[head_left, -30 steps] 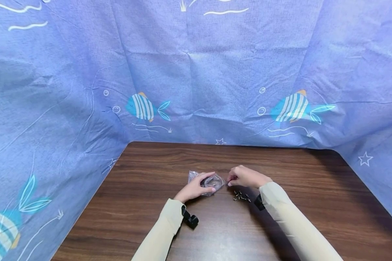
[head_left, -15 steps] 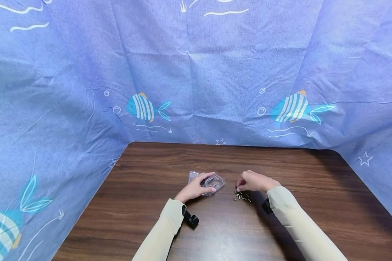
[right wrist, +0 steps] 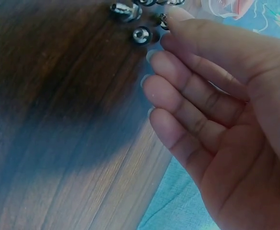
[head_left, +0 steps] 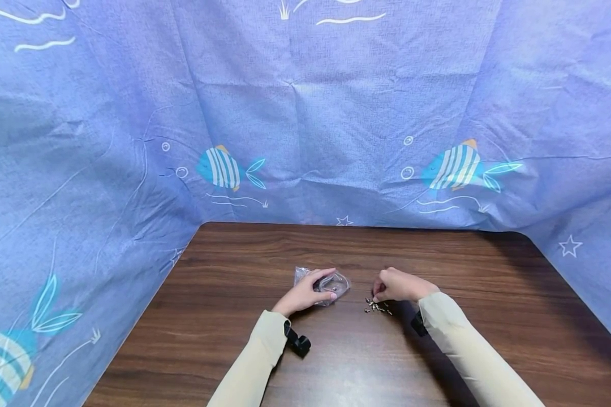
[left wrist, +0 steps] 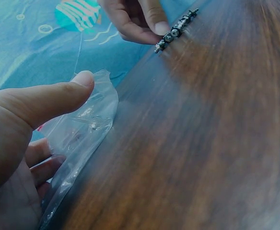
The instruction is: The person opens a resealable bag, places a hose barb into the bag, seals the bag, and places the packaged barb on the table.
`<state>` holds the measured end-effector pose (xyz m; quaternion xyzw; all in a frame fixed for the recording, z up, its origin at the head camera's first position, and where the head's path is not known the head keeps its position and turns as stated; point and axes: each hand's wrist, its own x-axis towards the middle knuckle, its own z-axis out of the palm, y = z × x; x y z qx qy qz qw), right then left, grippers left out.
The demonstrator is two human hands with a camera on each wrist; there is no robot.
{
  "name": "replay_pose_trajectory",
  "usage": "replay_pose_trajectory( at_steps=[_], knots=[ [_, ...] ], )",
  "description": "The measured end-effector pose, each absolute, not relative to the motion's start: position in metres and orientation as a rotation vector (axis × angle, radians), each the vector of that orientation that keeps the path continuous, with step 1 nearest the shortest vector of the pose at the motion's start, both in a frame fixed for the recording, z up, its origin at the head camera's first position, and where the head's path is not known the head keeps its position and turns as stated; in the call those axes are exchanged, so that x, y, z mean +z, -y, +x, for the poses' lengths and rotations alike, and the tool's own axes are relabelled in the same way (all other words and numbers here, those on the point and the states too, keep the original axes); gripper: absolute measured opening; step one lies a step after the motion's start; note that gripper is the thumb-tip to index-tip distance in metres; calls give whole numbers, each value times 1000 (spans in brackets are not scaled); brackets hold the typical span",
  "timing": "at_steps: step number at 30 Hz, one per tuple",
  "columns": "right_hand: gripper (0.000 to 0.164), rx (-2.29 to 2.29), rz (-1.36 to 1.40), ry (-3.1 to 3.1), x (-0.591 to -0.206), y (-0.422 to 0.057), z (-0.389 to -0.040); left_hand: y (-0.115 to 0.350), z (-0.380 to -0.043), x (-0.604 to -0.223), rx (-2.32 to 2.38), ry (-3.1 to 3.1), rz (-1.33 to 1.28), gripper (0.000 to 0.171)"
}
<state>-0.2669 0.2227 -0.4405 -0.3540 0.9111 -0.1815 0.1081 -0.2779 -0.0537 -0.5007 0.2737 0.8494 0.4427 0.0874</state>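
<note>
A clear plastic zip bag (head_left: 342,286) lies on the wooden table, and my left hand (head_left: 300,295) holds it with thumb and fingers spread at its mouth. Inside the bag (left wrist: 101,108) a small metal piece (left wrist: 93,126) shows. To the right, my right hand (head_left: 401,284) is down at a small pile of screws (head_left: 379,308), silvery with black parts. In the right wrist view, thumb and forefinger pinch one small screw (right wrist: 163,21) at the pile's edge. Beside it sits another screw (right wrist: 141,35); the other fingers are loosely bent.
The dark wooden table (head_left: 244,254) reaches back to a blue curtain (head_left: 305,141) printed with fish, which also hangs along the left and right sides. A black strap device (head_left: 297,343) sits on the left wrist.
My right hand has moved from beside the bag's mouth rightward and down to the pile of screws, where it pinches one. The left hand and the bag have stayed in place.
</note>
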Motion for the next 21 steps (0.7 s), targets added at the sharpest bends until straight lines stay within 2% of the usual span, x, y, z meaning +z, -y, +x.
replay_pose_trajectory(
  at_steps=[21],
  knots=[
    [10,-477,-1060,-2712,-441,-220,-268,54,-276,-499,1322,-2522,802,64]
  ],
)
